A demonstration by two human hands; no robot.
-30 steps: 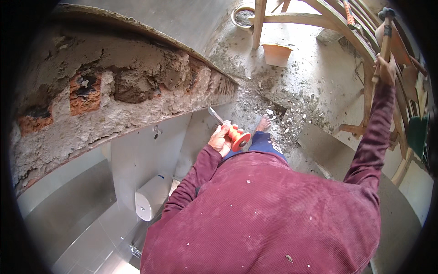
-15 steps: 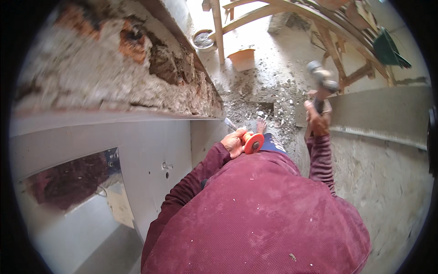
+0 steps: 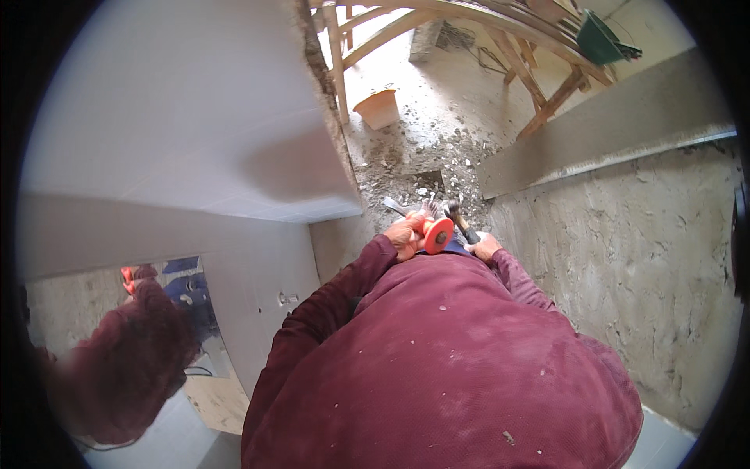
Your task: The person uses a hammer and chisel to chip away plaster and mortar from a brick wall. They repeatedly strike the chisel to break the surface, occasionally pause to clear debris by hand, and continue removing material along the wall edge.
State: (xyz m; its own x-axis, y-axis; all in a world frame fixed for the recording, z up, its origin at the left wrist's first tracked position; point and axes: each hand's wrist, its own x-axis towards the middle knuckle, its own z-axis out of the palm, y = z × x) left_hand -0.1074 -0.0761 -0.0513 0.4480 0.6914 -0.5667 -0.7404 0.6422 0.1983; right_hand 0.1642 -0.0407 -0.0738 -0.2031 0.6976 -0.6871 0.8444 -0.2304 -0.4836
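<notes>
Left hand (image 3: pixel 405 234) is closed around a steel chisel (image 3: pixel 394 206) just behind its round orange hand guard (image 3: pixel 437 234), which sits between the knuckles and the struck end, while the right hand (image 3: pixel 484 247) grips the handle of a hammer (image 3: pixel 455 214) whose dark head lies touching that guard; both are gathered close against the chest of the dusty maroon sweater (image 3: pixel 445 367). Below them the concrete floor (image 3: pixel 437 133) is strewn with rubble (image 3: pixel 406 176), with an orange bucket (image 3: pixel 378 108) and wooden trestle legs (image 3: pixel 547 86) farther off, a rough plastered wall (image 3: pixel 633 258) to the right and a smooth white wall (image 3: pixel 180 133) to the left.
</notes>
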